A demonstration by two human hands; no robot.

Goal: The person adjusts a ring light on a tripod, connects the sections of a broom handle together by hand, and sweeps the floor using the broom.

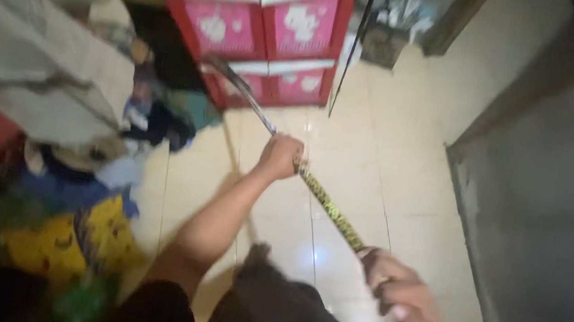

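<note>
My left hand [280,155] is closed around a long thin stick [330,207], about halfway along it. The near part of the stick has a yellow patterned wrap; the far part [237,84] is dark and curves up toward the red drawers. My right hand [400,295] grips the near end of the same stick, fingers curled around it. Both hands are held out over a pale tiled floor [374,152]. A dark cloth [279,299] lies across my lap below the hands. The picture is blurred.
Red plastic drawers with pink fronts [279,24] stand at the back. A heap of mixed clothes [68,171] fills the left side, with grey fabric [17,54] above it. A grey wall [570,232] runs along the right. A thin dark pole [354,36] leans beside the drawers.
</note>
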